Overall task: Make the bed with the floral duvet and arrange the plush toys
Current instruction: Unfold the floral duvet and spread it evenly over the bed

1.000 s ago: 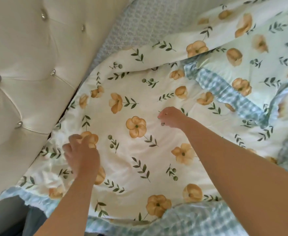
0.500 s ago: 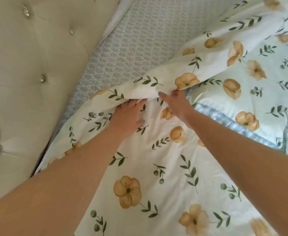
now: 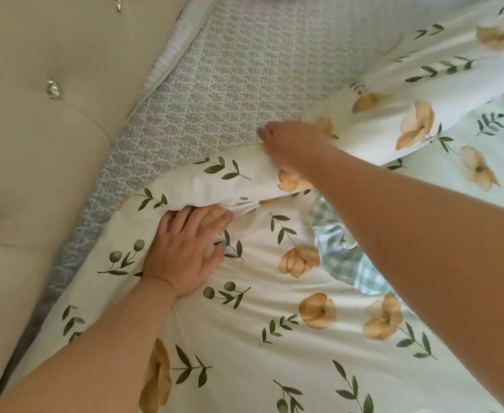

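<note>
A person's left hand (image 3: 185, 254) lies flat on the floral duvet (image 3: 274, 338), fingers straight and spread, palm pressing the fabric, fingertips at the foot of a rolled fold (image 3: 215, 180) in the cover. The right hand (image 3: 286, 144), further up the bed, has its fingers curled over the top of that same fold and grips it, w/ the forearm crossing the frame from the lower R. The duvet, cream w/ orange flowers and green sprigs, covers the near and R parts of the bed; its turned-back edge runs diagonally from lower L to upper R. A blue-green gingham trim (image 3: 343, 257) shows just beside the right forearm, btwn the two arms. Beyond the fold lies bare quilted mattress (image 3: 244, 79) in a grey-green pattern. At L, a beige tufted headboard (image 3: 36, 159) w/ a shiny button (image 3: 52, 89) stands against the mattress.
</note>
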The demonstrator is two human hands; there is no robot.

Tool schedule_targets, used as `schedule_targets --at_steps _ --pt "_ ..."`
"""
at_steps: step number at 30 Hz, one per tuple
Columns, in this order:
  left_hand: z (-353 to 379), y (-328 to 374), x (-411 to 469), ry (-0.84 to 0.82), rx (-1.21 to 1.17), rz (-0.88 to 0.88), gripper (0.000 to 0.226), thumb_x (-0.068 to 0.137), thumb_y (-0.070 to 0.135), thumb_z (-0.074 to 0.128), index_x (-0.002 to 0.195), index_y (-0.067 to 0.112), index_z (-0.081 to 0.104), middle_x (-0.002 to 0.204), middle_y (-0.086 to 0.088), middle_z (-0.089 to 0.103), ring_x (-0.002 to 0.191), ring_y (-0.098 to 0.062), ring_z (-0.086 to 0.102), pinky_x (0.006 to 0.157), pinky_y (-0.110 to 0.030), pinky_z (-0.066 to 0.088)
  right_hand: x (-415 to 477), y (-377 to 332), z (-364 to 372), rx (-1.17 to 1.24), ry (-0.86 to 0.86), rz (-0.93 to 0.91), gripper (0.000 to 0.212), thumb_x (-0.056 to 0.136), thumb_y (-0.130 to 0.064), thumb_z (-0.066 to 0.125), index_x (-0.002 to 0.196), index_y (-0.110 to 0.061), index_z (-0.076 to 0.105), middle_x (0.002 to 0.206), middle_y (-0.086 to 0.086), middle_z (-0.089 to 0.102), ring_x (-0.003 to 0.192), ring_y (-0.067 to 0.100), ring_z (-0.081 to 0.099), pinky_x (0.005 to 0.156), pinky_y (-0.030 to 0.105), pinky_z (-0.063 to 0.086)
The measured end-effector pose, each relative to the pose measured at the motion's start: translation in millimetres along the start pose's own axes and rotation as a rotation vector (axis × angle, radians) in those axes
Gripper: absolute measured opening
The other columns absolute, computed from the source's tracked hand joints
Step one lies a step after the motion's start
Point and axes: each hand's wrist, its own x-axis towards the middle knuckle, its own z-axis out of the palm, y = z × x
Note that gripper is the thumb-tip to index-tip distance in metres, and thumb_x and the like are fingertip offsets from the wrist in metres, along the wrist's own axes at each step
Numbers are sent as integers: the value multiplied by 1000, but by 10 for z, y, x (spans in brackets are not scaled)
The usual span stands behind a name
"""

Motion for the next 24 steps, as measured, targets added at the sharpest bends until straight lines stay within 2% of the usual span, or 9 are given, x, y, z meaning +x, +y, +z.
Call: schedule_targets --at_steps 2,5,8,11,14,16,19,21,24 --pt "19 2 6 29 -36 -4 55 86 43 39 141 33 42 123 2 50 106 -21 44 92 -41 36 28 160 212 -46 -103 173 49 99 -29 42 145 -15 31 143 13 40 126 37 45 97 53 41" --pt "48 -5 26 66 -85 1 55 83 38 42 137 32 48 116 2 50 102 -21 45 85 -37 39 43 303 294 -55 -210 338 73 96 -54 43 154 -21 13 158 19 15 134 39 39 98 46 41" --pt "40 -8 29 65 -95 6 55 81 37 43 135 30 52 118 1 50 104 -22 46 88 -35 31 146 406 152 -226 -286 338 86 86 -76 35 152 -21 23 160 14 12 136 35 38 94 40 42" --pt "26 -24 35 61 -109 13 56 80 35 44 135 30 53 117 1 52 103 -21 46 90 -34 30 209 542 63 -123 -381 342 103 74 -87 37 149 -17 32 159 16 14 137 37 35 105 47 37" --pt "26 -25 8 40 -132 4 56 80 35 45 136 31 51 116 4 52 103 -19 45 92 -32 29 147 583 71 117 -269 376 89 75 -76 55 135 -11 51 152 21 25 130 34 43 105 41 37" --pt "12 -19 10 29 -162 -10 56 81 35 45 137 32 50 115 6 51 103 -17 45 92 -32 28 131 587 131 268 -76 400 64 78 -60 66 111 -6 65 136 19 45 110 30 56 93 36 45" --pt "11 -21 14 16 -184 -11 56 81 35 44 136 32 51 116 6 51 103 -16 45 92 -31 28 147 670 202 377 148 498 35 81 -36 73 87 -3 65 103 15 62 84 24 60 73 31 47" --pt "17 -33 15 -4 -200 -18 57 81 35 44 138 33 48 118 7 50 104 -16 46 92 -30 31 107 741 149 331 193 653 30 85 -28 67 98 -2 59 105 16 57 85 25 51 74 32 40" --pt "51 -38 3 -38 -240 -34 58 84 36 43 142 36 40 119 10 48 103 -14 50 86 -30 42 -4 780 134 321 254 889 64 82 -19 69 129 2 31 131 24 35 118 36 38 102 38 37"
